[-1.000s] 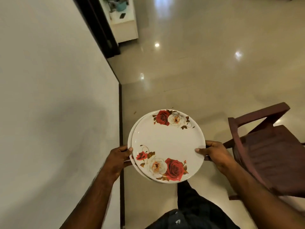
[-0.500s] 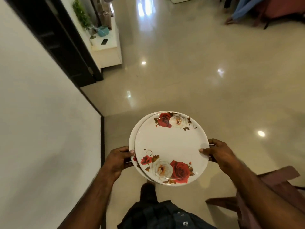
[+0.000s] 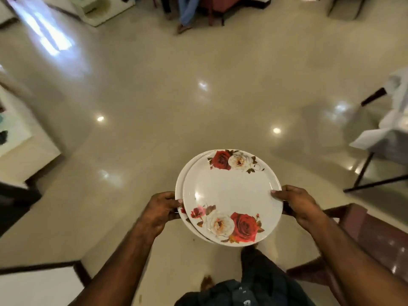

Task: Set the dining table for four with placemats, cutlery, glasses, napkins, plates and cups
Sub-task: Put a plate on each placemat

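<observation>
Glossy cream floor [image 3: 198,96] fills the room, lamps mirrored in it. At left stands a white cabinet [image 3: 24,149]. The left hand [image 3: 162,209] has its grip curled on the rim of a stack of rose-patterned plates [image 3: 231,195], carried level above the floor; the right hand [image 3: 298,203] clasps the opposite rim. A white-draped counter [image 3: 393,120] stands at right, past a maroon chair [image 3: 375,235]. The plates are apparently in transit; next, they need turning toward that counter.

Open floor [image 3: 198,102] is seen ahead; passage is blocked right by chair [image 3: 375,235], left by cabinet [image 3: 24,149].
</observation>
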Motion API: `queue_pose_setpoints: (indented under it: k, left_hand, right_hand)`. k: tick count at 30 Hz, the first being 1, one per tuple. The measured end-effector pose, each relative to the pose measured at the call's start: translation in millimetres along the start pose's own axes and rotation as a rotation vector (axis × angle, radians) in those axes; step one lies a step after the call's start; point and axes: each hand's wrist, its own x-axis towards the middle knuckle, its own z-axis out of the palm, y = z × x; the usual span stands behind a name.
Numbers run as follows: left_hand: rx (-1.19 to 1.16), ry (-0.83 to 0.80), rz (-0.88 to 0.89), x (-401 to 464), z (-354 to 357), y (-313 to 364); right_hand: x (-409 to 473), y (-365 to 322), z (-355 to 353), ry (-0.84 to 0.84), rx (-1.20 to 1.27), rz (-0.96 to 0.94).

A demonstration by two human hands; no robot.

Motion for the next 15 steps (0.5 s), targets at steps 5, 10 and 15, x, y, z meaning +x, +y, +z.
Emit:
queue_pose_setpoints:
  k: [5, 10, 15]
  left_hand:
    - [0.074, -0.057, 0.002, 98.4, 89.6, 70.9]
    - [0.113, -0.099, -0.006, 168.5, 188.1, 147.3]
    - [0.119, -0.185, 0.016, 240.1, 287.5, 229.5]
  right_hand:
    - [82.1, -44.3, -60.6, 0.100, 0.140, 0.051]
    - [139.1, -110.1, -139.2, 0.120, 0.143, 0.112]
    - [176.0, -172.1, -221.9, 0.273, 0.179, 0.072]
